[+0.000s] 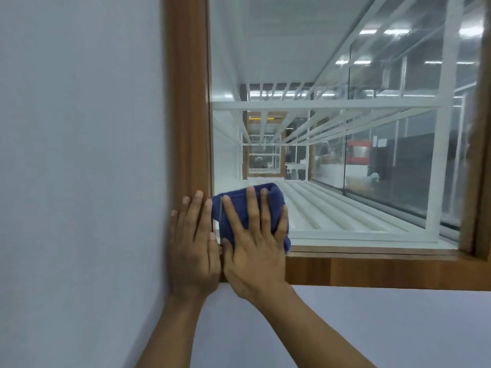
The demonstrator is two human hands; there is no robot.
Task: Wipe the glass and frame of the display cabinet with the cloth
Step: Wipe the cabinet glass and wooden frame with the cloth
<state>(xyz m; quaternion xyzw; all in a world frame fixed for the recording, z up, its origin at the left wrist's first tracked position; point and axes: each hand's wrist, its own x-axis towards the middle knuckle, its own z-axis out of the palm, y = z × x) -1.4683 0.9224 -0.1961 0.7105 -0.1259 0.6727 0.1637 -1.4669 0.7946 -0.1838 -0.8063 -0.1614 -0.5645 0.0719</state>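
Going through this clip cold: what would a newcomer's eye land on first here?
First the blue cloth, pressed flat against the glass at the pane's lower left corner under the right hand. Next, the left hand laid open on the brown wooden frame right beside it. Behind the glass, white shelves run back in rows, with ceiling lights reflected at the upper right.
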